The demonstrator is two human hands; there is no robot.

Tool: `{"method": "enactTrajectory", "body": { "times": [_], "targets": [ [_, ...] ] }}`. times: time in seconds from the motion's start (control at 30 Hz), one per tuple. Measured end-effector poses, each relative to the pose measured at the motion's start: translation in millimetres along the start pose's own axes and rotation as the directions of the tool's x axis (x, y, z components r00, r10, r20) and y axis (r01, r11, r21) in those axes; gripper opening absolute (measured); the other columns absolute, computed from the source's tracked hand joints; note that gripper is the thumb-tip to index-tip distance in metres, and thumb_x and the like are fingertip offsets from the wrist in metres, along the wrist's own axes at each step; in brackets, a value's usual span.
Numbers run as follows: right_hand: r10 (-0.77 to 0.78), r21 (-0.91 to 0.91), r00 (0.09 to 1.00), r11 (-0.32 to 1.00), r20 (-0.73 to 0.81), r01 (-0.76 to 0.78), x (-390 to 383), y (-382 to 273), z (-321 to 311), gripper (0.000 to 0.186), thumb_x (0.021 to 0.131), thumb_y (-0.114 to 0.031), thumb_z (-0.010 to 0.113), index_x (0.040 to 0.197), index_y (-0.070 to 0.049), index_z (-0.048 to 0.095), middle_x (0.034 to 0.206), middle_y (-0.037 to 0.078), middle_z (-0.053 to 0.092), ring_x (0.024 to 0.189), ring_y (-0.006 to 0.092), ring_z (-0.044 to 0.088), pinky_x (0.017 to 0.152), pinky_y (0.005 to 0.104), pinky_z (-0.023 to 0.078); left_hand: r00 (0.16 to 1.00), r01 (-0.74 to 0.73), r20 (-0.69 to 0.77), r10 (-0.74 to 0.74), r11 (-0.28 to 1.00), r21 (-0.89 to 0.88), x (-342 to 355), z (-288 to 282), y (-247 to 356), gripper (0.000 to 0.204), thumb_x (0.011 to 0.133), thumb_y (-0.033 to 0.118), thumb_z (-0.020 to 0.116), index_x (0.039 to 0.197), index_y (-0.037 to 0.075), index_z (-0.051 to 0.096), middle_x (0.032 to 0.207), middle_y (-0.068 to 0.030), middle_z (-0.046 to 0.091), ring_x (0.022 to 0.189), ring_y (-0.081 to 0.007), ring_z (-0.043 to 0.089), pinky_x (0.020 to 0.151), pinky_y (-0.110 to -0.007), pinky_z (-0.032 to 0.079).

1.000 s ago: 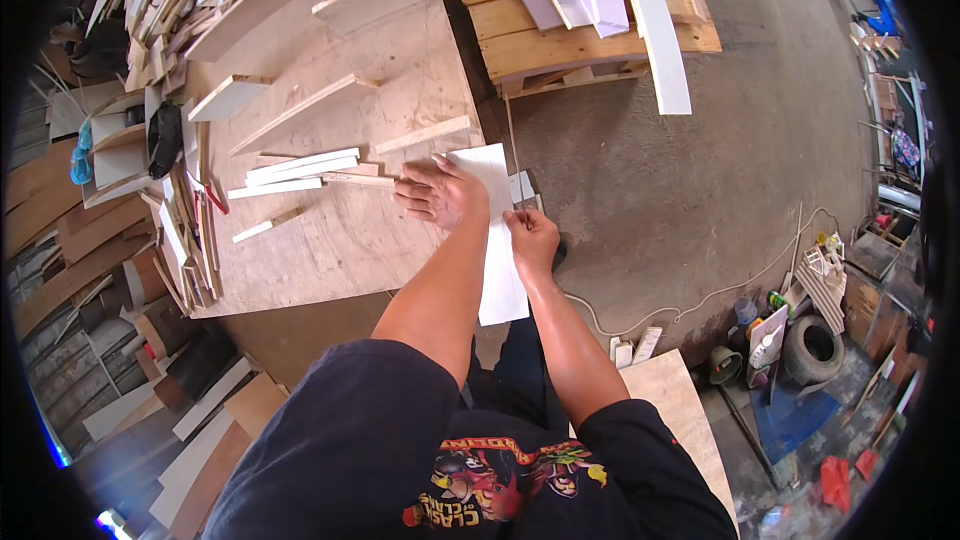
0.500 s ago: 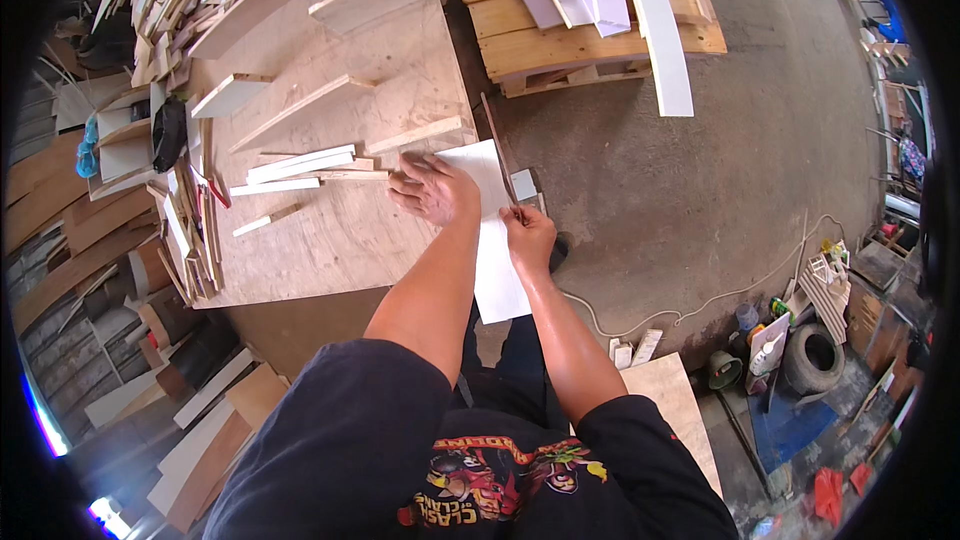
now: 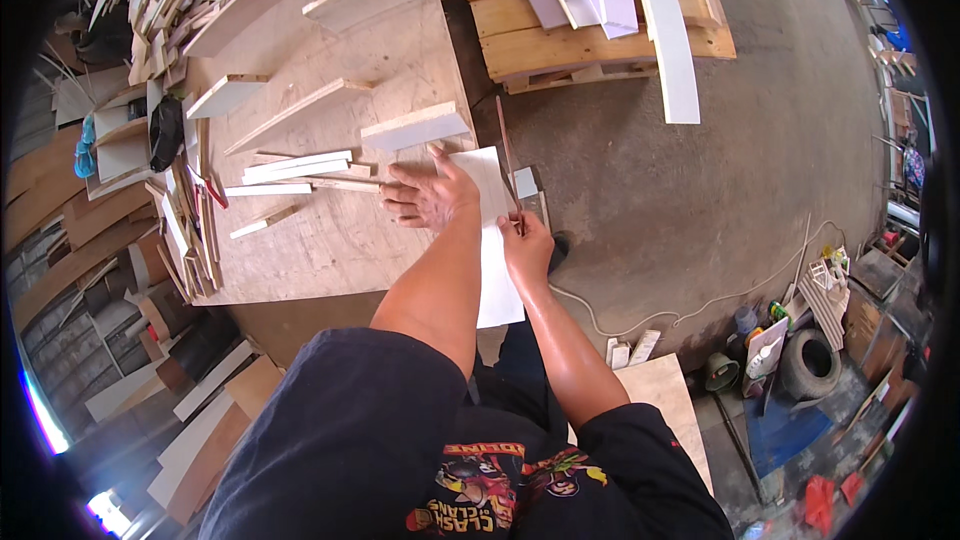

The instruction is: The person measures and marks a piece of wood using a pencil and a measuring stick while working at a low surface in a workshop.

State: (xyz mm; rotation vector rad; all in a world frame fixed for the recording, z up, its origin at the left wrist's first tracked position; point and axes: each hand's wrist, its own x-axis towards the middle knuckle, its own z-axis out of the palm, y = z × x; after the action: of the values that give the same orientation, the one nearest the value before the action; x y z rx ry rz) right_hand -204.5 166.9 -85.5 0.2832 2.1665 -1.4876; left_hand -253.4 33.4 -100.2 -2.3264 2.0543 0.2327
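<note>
A long white board (image 3: 500,285) lies at the right edge of the plywood worktable, its near end jutting past the table toward me. My left hand (image 3: 437,195) rests on the board with fingers spread, the fingertips reaching over the plywood. In my closed right hand (image 3: 527,240), beside the board's right edge, is the lower end of a thin brown strip (image 3: 506,140). The strip points away from me; its exact kind cannot be made out. Just beyond my left hand stands a short white-faced wood piece (image 3: 415,130).
Narrow white strips (image 3: 290,170) and upright boards (image 3: 300,115) sit on the worktable (image 3: 300,270). A pallet (image 3: 560,50) bearing long boards stands ahead on the right. A pale cable (image 3: 690,315) crosses the floor toward a tire (image 3: 810,365). Wood offcuts crowd the left.
My right hand has drawn slightly back toward me, and the brown strip's far end has swung right, away from the board. My left hand stays almost in place; the view has shifted a little.
</note>
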Motion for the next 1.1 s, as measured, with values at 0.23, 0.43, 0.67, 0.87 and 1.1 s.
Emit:
{"method": "enactTrajectory", "body": {
  "times": [0.23, 0.43, 0.67, 0.87, 1.1],
  "targets": [
    [0.008, 0.035, 0.998, 0.999, 0.067, -0.010, 4.9, -2.1, 0.4, 0.020, 0.091, -0.013, 0.076, 0.095, 0.004, 0.068, 0.074, 0.003, 0.066, 0.069, 0.0073, 0.055, 0.064, 0.0269, 0.046, 1.000, -0.005, 0.010, 0.005, 1.000, -0.017, 1.9, 0.3, -3.0, 0.091, 0.097, 0.074, 0.032, 0.163, 0.014, 0.014, 0.168, -0.0237, 0.010, 0.155, -0.0419, 0.008, 0.124, -0.059, 0.006],
    [-0.027, 0.080, 0.997, 0.997, 0.075, 0.021, 12.5, 5.5, 2.3, 0.019, 0.089, -0.014, 0.074, 0.091, 0.004, 0.067, 0.070, 0.008, 0.065, 0.065, 0.0123, 0.058, 0.063, 0.0314, 0.048, 1.000, -0.018, 0.019, 0.018, 0.999, 0.034, 1.3, 0.1, -2.6, 0.088, 0.099, 0.072, 0.028, 0.164, 0.014, 0.012, 0.167, -0.0256, 0.010, 0.155, -0.0431, 0.007, 0.123, -0.060, 0.006],
    [-0.001, 0.039, 0.996, 0.999, 0.092, -0.003, 18.2, 3.3, 1.7, 0.019, 0.087, -0.013, 0.076, 0.090, 0.004, 0.067, 0.070, 0.008, 0.065, 0.067, 0.0122, 0.057, 0.065, 0.0314, 0.048, 0.992, -0.036, 0.125, 0.032, 0.999, 0.035, 0.7, -9.5, 4.7, 0.082, 0.102, 0.066, 0.029, 0.165, 0.017, 0.010, 0.168, -0.0279, 0.001, 0.155, -0.0474, 0.000, 0.121, -0.065, 0.008],
    [-0.048, -0.049, 0.995, 0.997, 0.085, 0.052, 17.1, -0.3, -2.8, 0.022, 0.091, -0.018, 0.072, 0.093, 0.004, 0.068, 0.075, 0.013, 0.068, 0.067, 0.0212, 0.064, 0.066, 0.0369, 0.050, 0.995, -0.063, 0.074, 0.060, 0.997, 0.035, 2.6, 2.1, 2.0, 0.078, 0.103, 0.062, 0.030, 0.165, 0.018, 0.011, 0.167, -0.0300, 0.001, 0.155, -0.0486, 0.000, 0.120, -0.068, 0.008],
    [-0.159, -0.241, 0.978, 0.952, 0.137, 0.189, 3.8, -45.0, -16.5, 0.021, 0.100, -0.017, 0.056, 0.108, 0.002, 0.063, 0.088, 0.025, 0.069, 0.079, 0.0452, 0.067, 0.071, 0.0514, 0.050, 0.995, -0.057, 0.085, 0.053, 0.997, 0.051, 4.7, -1.3, 1.4, 0.079, 0.102, 0.063, 0.031, 0.165, 0.020, 0.010, 0.167, -0.0292, 0.002, 0.155, -0.0477, -0.001, 0.121, -0.067, 0.007]
  ]
}}
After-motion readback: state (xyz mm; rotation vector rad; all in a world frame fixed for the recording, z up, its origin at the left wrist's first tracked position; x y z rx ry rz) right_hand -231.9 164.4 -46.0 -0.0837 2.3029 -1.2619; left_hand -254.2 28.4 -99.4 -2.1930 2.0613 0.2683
